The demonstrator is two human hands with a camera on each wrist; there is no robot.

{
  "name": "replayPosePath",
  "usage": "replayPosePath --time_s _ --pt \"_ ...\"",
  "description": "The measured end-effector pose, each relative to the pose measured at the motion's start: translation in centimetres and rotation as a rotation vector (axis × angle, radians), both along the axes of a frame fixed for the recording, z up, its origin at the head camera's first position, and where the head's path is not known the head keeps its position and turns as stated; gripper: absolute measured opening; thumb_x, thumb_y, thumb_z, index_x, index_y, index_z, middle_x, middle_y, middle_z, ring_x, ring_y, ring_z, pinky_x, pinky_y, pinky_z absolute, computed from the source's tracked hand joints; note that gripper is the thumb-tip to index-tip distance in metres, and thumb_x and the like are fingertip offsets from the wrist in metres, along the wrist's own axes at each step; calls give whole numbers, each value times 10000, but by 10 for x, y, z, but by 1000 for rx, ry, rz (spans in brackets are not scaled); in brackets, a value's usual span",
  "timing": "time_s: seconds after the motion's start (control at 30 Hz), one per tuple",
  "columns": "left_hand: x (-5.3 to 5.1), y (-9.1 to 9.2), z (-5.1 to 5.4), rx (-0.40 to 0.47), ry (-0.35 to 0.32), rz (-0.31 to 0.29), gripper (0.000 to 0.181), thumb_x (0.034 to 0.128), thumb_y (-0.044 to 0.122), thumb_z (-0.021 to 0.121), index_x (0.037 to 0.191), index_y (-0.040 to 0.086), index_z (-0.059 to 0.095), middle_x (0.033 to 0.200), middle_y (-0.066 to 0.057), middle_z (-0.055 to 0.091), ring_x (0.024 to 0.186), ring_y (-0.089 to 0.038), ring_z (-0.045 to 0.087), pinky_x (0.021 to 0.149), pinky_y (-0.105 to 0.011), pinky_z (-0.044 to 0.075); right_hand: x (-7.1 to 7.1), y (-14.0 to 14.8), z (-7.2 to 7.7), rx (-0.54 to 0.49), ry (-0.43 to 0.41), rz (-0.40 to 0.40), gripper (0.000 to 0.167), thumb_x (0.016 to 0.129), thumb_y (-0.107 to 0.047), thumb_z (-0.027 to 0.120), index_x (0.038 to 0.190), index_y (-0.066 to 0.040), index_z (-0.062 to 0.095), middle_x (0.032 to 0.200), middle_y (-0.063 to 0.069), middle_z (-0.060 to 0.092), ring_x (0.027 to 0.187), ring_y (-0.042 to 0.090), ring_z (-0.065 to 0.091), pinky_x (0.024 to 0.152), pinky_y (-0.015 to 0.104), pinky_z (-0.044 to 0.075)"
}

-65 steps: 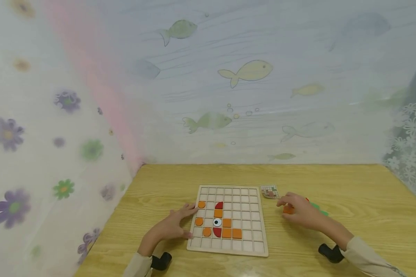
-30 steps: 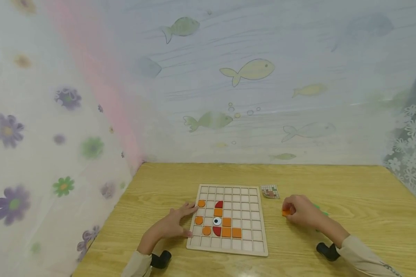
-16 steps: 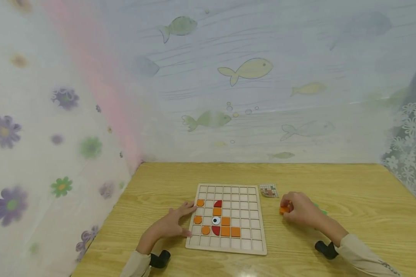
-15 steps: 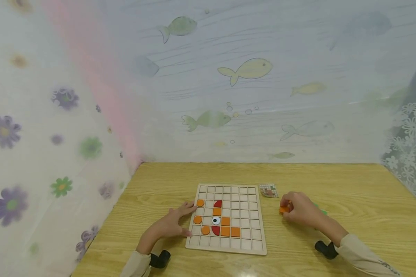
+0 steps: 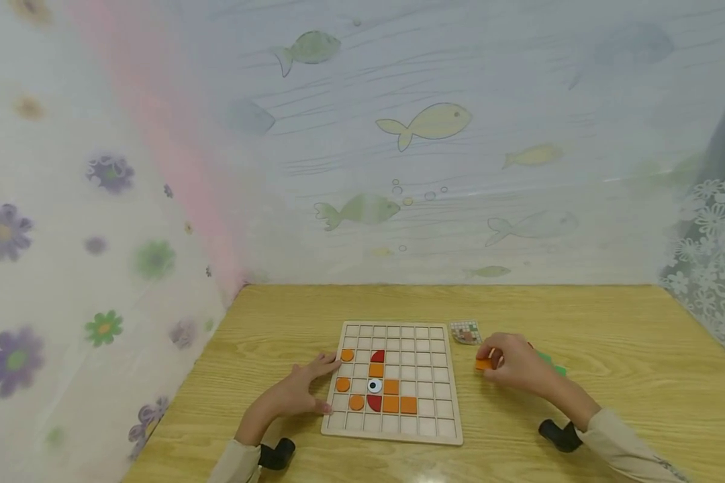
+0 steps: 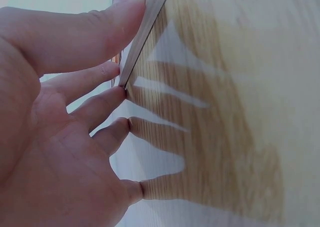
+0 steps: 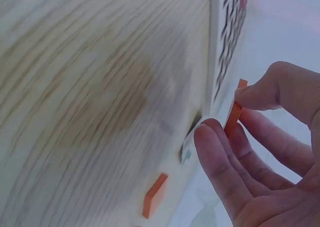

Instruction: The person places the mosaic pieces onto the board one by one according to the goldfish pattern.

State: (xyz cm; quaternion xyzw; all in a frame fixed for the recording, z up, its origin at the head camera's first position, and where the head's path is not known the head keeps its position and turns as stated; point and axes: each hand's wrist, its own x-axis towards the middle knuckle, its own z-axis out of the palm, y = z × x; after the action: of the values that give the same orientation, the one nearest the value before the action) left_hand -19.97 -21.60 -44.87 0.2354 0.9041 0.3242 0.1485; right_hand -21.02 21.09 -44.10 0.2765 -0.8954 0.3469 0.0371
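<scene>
A wooden grid board [image 5: 425, 439] lies on the table, holding orange discs, orange squares, two red quarter pieces and an eye piece [image 5: 374, 386]. My left hand [image 5: 293, 392] touches the board's left edge with spread fingers; the left wrist view shows that hand [image 6: 65, 112] with its fingertips at the board's side. To the right of the board, my right hand [image 5: 516, 362] is over the table. In the right wrist view this hand [image 7: 270, 152] pinches an orange piece [image 7: 235, 112] between thumb and fingers. Another orange piece [image 7: 155, 194] lies on the table below it.
A small patterned card [image 5: 465, 332] lies at the board's upper right corner. Green pieces [image 5: 558, 369] and a bit of red show behind my right hand. Black curved fittings [image 5: 278, 454] are at both wrists. A fabric wall with printed fish stands behind the table.
My right hand has moved slightly left, toward the board, with an orange piece raised in its fingers. More green and some red show behind it. My left hand stays at the board's edge.
</scene>
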Motion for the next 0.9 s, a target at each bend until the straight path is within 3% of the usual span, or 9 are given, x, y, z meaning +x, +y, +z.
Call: replayPosePath --time_s 0.9 --pt "-3 -2 -4 2 -5 0 824 741 177 795 1449 66 388 1542 -123 235 1417 -368 113 1023 -700 -39 -1 -54 -1 -102 -41 173 154 753 -15 713 895 -63 677 820 14 621 664 90 582 571 233 519"
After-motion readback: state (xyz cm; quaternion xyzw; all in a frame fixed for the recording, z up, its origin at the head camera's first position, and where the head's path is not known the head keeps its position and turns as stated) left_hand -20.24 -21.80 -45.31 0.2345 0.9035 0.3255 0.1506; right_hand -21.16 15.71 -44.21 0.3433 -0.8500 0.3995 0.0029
